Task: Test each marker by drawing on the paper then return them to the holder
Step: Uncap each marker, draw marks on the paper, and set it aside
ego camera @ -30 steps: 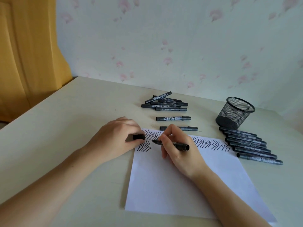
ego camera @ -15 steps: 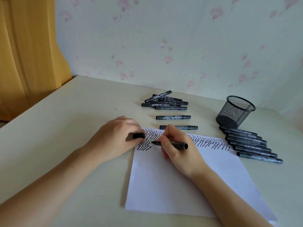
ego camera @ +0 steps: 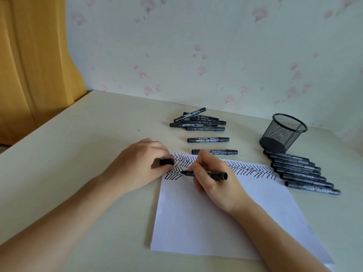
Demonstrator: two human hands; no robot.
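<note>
A white sheet of paper (ego camera: 220, 218) lies on the table, with rows of black zigzag marks along its top edge. My right hand (ego camera: 214, 185) grips an uncapped black marker (ego camera: 213, 175), its tip touching the paper at the second row of marks. My left hand (ego camera: 137, 167) rests on the paper's top left corner and pinches the marker's black cap (ego camera: 167, 161). An empty black mesh holder (ego camera: 282, 133) stands at the back right.
Several capped markers (ego camera: 302, 173) lie in a neat row right of the paper, below the holder. A loose pile of markers (ego camera: 198, 122) sits behind the paper, with two single markers (ego camera: 208, 139) nearer. Yellow wood stands at the far left.
The marker tip has shifted slightly along the second row of zigzags. My left hand has stayed in place with the cap.
</note>
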